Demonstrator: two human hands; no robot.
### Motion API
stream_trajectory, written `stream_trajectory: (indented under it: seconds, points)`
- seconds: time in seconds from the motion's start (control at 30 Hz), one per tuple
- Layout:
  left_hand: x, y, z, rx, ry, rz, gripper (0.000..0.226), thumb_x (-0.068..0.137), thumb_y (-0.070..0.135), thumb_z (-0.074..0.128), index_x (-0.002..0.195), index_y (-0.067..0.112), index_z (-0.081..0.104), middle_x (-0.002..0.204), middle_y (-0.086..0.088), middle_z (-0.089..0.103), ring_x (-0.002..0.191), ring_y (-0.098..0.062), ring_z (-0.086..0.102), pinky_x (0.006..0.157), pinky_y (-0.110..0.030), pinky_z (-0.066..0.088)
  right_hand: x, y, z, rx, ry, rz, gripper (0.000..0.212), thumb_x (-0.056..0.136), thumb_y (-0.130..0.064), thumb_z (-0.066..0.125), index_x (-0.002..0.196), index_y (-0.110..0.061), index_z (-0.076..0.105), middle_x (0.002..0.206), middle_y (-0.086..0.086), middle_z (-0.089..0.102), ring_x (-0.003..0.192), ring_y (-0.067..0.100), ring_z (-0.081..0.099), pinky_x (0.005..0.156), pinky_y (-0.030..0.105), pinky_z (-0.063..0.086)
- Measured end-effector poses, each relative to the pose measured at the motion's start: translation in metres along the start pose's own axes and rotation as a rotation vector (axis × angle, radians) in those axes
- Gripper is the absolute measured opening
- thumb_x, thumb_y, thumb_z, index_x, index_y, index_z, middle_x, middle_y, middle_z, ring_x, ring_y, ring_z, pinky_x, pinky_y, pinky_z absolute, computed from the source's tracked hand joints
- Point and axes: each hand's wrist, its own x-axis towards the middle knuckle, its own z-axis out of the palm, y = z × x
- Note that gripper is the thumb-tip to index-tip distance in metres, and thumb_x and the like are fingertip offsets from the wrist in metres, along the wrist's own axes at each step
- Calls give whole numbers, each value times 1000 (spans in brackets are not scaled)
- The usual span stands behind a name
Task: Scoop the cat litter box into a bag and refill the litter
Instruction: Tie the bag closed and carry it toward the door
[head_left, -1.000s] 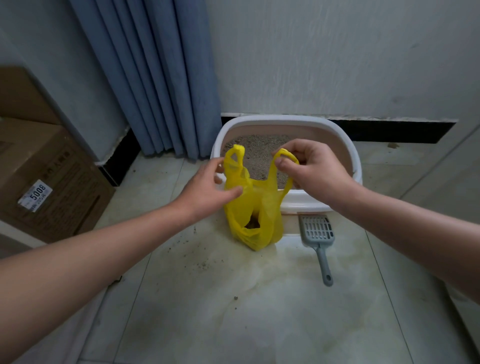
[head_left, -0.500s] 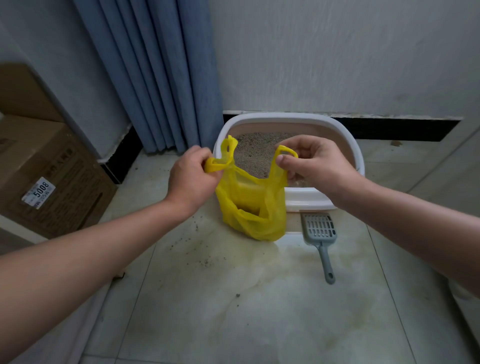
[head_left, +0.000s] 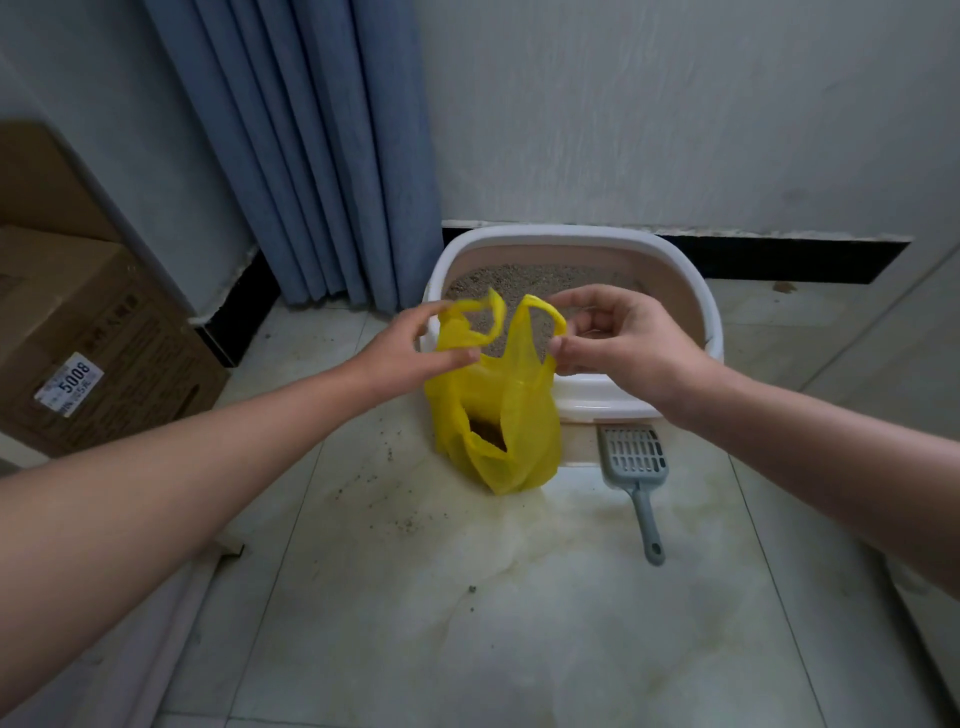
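Seen from the head camera, a yellow plastic bag (head_left: 498, 415) stands on the pale tiled floor (head_left: 467, 597), directly in front of the white litter box (head_left: 696, 291) and overlapping its near left corner. The bag's mouth gapes open, and a dark clump of scooped material sits low inside it. The left hand (head_left: 410, 358) curls its forefinger and thumb round the bag's left handle loop. The right hand (head_left: 623, 348) pinches the right handle loop between forefinger and thumb, so the two hands are apart, one on each handle, holding the bag upright. Behind them the litter box sits against the base of the wall and holds a bed of grey-beige litter (head_left: 519, 280), most of which shows beyond the hands. A grey slotted scoop (head_left: 636, 467) lies flat on the floor just right of the bag, its head next to the box's front edge and its handle pointing toward the camera; nothing shows in it. Loose grains are scattered over the tiles left of the bag. A closed cardboard box (head_left: 93, 332) with a white label reading 5008 stands at the far left, and a blue curtain (head_left: 311, 156) hangs in the corner.
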Motion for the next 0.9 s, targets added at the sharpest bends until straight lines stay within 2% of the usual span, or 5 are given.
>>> stream_trajectory:
  seconds: [0.1,0.3,0.57,0.73,0.9]
  points:
    - [9,7,7,33,44,89,19,90,23,74,105,13,72,112,-1,67,106,-16,62,94,-42,52,2,0,6,-51,-16,-38,25,85,2,71,110,3,67,82,21,60,64,19,66,65,27,58]
    - [-2,29,17,-191,132,90,16,99,9,59,89,-3,62,70,7,67,65,-3,61,63,-21,48,0,-12,11,-155,-25,-204,16,81,-18,78,83,-3,72,68,17,68,59,19,63,61,37,58]
    - [-16,69,28,-304,-65,173,11,93,-1,64,102,-6,60,86,-15,73,77,-20,70,75,-39,60,20,-11,14,-613,187,-439,10,84,-36,72,81,-27,69,111,-14,69,101,9,64,88,34,50]
    - [-20,71,36,-229,-151,150,15,90,1,68,104,2,63,91,-17,75,84,-21,71,89,-51,57,27,12,-1,-648,140,-343,17,92,-39,56,83,-24,54,71,-2,66,68,22,62,64,46,52]
    - [-26,64,34,-48,-147,178,31,79,23,72,96,14,47,89,-23,64,71,-18,54,66,-38,47,25,25,-12,-609,134,-282,17,94,-25,63,78,-23,58,61,-10,62,56,3,53,57,30,44]
